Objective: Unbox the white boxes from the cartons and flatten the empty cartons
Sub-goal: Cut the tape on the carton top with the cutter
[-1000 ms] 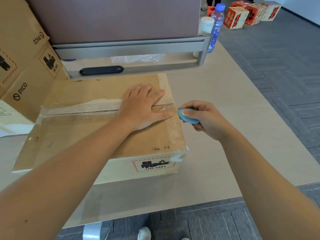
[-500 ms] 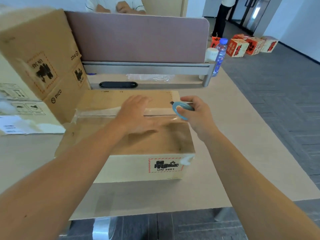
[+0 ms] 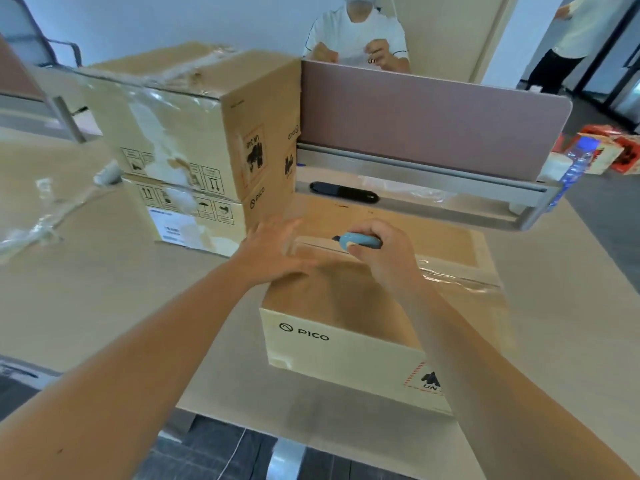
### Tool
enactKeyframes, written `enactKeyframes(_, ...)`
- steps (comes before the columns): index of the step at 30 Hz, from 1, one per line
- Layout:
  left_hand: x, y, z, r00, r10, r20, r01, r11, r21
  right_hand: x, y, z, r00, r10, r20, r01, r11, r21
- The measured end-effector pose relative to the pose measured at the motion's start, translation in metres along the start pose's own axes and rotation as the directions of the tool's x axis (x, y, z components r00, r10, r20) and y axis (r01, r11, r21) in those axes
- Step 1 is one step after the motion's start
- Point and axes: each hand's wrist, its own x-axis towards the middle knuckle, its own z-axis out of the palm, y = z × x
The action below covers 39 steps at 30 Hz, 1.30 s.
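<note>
Behind the carton (image 3: 346, 289), where the flat left hand (image 3: 273, 251) rests and the right hand (image 3: 377, 258) grips a blue cutter (image 3: 358, 241), two stacked cartons (image 3: 194, 143) and a divider (image 3: 433, 123) stand.

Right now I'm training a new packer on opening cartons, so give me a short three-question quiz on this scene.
1. True or false: the right hand grips a blue cutter over the carton seam.
2. Where is the left hand?
A. flat on the carton top
B. holding the bottle
C. under the desk
3. Fill in: two more cartons stand stacked on the ____ side of the desk.

Key: 1 true; 2 A; 3 left.
</note>
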Motion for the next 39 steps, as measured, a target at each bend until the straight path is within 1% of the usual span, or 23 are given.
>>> enactKeyframes(2, 0.011, -0.017, -0.003, 0.999, 0.026, 0.035, -0.026, 0.999, -0.019, 0.01, -0.006, 0.018, 1.0, -0.005, -0.01, 0.005, 1.0, -0.024)
enactKeyframes(6, 0.029, -0.045, -0.003, 0.985, 0.056, 0.16, -0.037, 0.992, -0.119, 0.017, -0.013, 0.046, 1.0, 0.021, -0.021, -0.023, 0.998, -0.057)
enactKeyframes(9, 0.036, -0.052, -0.003, 0.966, 0.113, 0.233, -0.066, 0.978, -0.199, 0.019, -0.015, 0.059, 0.997, 0.049, -0.06, -0.055, 0.993, -0.103)
enactKeyframes(12, 0.041, -0.053, -0.002, 0.949, 0.163, 0.27, -0.095, 0.965, -0.246, 0.02, -0.017, 0.067, 0.993, 0.07, -0.093, -0.085, 0.982, -0.169)
enactKeyframes(17, 0.045, -0.059, 0.002, 0.939, 0.197, 0.282, -0.114, 0.952, -0.286, 0.021, -0.021, 0.076, 0.993, 0.08, -0.088, -0.104, 0.946, -0.308)
enactKeyframes(22, 0.047, -0.064, 0.007, 0.93, 0.241, 0.279, -0.12, 0.913, -0.39, 0.023, -0.024, 0.078, 0.994, 0.087, -0.068, -0.105, 0.926, -0.362)
enactKeyframes(30, 0.049, -0.069, 0.011, 0.921, 0.283, 0.268, -0.143, 0.885, -0.442, 0.025, -0.029, 0.081, 0.997, 0.072, -0.015, -0.069, 0.847, -0.527)
enactKeyframes(39, 0.051, -0.071, 0.015, 0.912, 0.319, 0.259, -0.177, 0.874, -0.453, 0.024, -0.036, 0.077, 0.998, 0.056, 0.031, -0.031, 0.846, -0.533)
